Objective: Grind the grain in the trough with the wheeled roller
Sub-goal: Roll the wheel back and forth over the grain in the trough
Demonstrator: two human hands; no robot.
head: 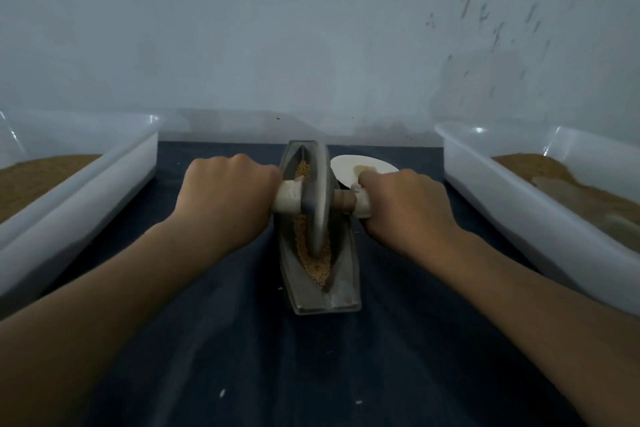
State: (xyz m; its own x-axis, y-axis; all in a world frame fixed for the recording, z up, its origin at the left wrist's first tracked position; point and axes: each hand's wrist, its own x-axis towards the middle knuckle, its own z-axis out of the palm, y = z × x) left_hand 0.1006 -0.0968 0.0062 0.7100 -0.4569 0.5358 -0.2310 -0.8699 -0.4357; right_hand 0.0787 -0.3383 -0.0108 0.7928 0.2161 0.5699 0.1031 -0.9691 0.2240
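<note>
Grinding stance. The left hand (pixel 225 191) and right hand (pixel 405 204) each grip 1 end of the axle (pixel 343 199) in a closed fist. The wheeled roller (pixel 317 194) stands on edge midway between them, equally near both. The trough (pixel 341 300) lies between the 2 hands, its long axis running straight away from the person, at right angles to the axle. The grain (pixel 313 262) lines the trough, mostly nearer the body than the roller, some beyond it. The coming stroke should therefore run along that axis, both hands pressing evenly. A white plate (pixel 367 165) lies just beyond the right hand.
</note>
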